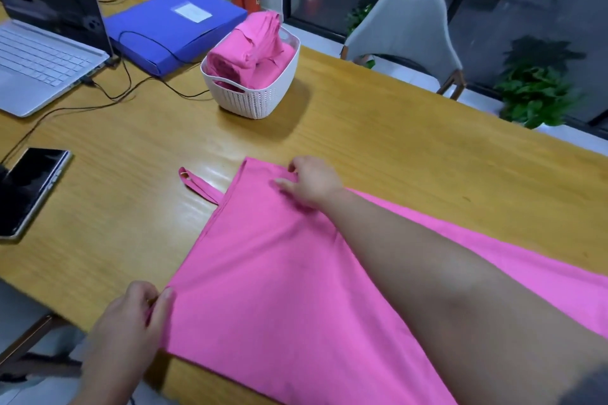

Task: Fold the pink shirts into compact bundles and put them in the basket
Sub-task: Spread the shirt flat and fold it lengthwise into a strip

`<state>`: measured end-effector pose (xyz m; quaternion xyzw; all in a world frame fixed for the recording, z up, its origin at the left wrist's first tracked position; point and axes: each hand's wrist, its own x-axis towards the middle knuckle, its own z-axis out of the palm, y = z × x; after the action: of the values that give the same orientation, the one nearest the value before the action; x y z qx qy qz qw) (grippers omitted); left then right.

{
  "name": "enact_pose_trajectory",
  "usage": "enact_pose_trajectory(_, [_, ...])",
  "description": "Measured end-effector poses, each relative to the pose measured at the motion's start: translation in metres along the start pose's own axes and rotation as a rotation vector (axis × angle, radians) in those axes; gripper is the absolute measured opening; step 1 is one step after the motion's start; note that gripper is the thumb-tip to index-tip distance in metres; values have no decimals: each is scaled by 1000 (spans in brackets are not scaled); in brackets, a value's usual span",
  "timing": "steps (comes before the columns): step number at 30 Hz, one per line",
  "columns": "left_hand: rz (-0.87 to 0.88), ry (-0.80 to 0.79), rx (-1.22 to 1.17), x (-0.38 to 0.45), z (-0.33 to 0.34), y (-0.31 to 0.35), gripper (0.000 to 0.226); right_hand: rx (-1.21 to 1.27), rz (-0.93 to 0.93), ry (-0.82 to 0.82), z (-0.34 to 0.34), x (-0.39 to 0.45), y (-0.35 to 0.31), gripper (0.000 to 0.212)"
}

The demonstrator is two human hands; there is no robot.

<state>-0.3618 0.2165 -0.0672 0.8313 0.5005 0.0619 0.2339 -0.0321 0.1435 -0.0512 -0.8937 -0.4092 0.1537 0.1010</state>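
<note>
I see the table (378, 141) carrying everything, and I place the rest from the white basket (253, 99) that stands toward its far side. The pink shirt (279, 289) lies flat on the near side of the basket, well apart from it, its long axis running from its straight left edge off to the right, where it leaves the frame under my right arm. My right hand (312, 182) has its grip on the shirt's far left corner, the corner nearest the basket; motion blur there keeps me from being sure, but thumb and fingers seem pinched on the hem. My left hand (131, 322) pinches the near left corner, thumb on top, at the table's near edge. Both grips sit on that left edge, so I judge the next fold carries it rightward along the shirt's length. The basket already holds pink bundles (250, 49), heaped above its rim. A narrow pink strap (200, 186) sticks out from the shirt's left edge.
</note>
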Motion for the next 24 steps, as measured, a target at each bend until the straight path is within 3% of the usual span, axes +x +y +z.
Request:
enact_pose_trajectory(5, [5, -21, 72, 3, 6, -7, 23, 87, -36, -13, 11, 26, -29, 32])
enact_pose_trajectory(11, [54, -29, 77, 5, 1, -5, 25, 137, -37, -24, 10, 36, -41, 23])
enact_pose_trajectory(15, [60, -39, 108, 7, 0, 2, 29, 75, 22, 22, 18, 38, -46, 23])
enact_pose_trajectory(19, [20, -40, 168, 12, -4, 4, 31, 22, 111, 136, 13, 32, -44, 41])
enact_pose_trajectory(22, [160, 117, 255, 15, 0, 14, 31, -43, 17, 246, 0, 8, -21, 42])
enact_pose_trajectory(24, [323, 95, 235, 13, 12, 39, 44, -64, -38, 252, -2, -20, 0, 37])
